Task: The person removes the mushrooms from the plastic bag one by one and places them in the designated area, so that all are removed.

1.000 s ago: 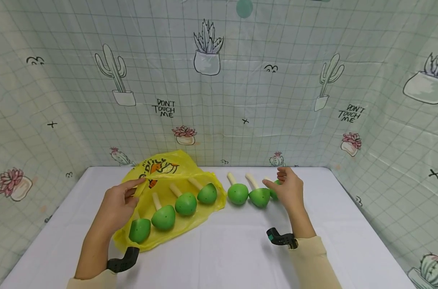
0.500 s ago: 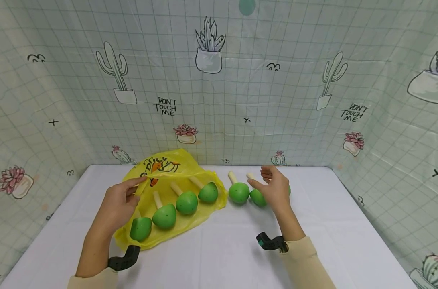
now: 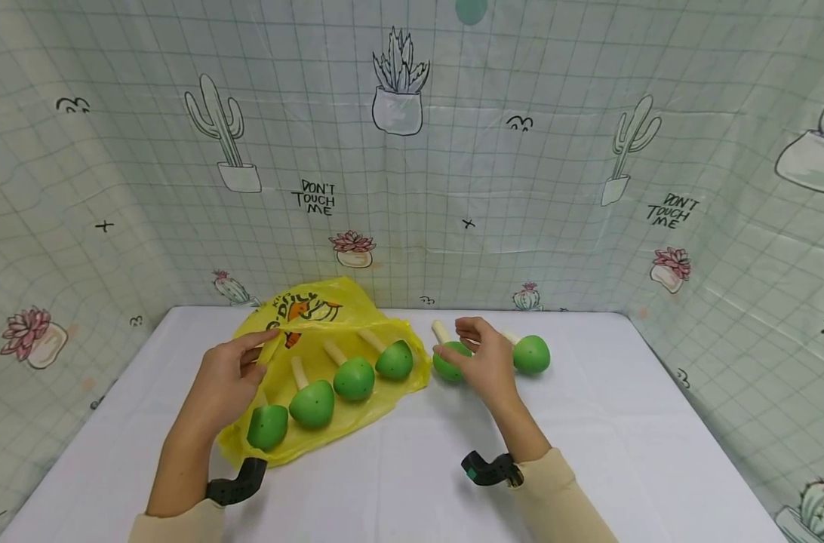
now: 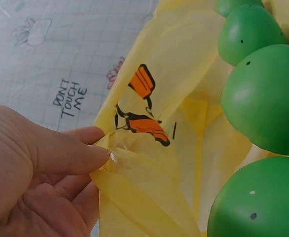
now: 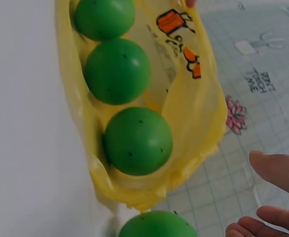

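Observation:
My left hand pinches the rim of a yellow plastic bag between thumb and fingers, holding its mouth up. Inside the bag lie several mushroom-shaped toys, with green dotted caps and pale stems. My right hand hovers right of the bag, thumb and fingers apart and nothing between them. It partly covers one mushroom-shaped toy just outside the bag. Another such toy lies on the table to the right of that hand. Whatever is directly behind the right hand is hidden.
A white-covered table bears everything. Behind it and at both sides hang grid-patterned cloth walls printed with cacti and lettering. Each wrist carries a black camera mount.
My right hand has moved left over the row of toys, from the rightmost one towards the one nearest the bag, uncovering the rightmost. My left hand keeps its pinch on the bag.

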Action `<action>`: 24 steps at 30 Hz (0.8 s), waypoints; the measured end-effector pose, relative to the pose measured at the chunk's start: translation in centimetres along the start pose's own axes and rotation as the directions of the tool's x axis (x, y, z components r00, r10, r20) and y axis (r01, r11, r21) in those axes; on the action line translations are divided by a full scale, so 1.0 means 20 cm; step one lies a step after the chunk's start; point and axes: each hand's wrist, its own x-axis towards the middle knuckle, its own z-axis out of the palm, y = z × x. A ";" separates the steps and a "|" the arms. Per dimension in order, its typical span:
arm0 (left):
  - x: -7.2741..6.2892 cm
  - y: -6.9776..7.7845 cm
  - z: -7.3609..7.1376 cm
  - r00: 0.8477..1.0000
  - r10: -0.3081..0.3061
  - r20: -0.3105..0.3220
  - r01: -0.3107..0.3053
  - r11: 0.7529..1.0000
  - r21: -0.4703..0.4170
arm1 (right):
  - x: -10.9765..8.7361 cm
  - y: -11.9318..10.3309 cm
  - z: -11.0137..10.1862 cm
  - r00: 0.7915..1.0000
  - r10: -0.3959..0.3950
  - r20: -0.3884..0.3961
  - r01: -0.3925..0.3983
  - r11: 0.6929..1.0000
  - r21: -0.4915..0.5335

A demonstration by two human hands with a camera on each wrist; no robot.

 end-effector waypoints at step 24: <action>0.01 -0.01 -0.01 1.000 -0.026 0.010 0.026 0.999 -0.029 | -0.10 -0.08 0.20 0.984 -0.089 0.154 0.069 0.989 0.134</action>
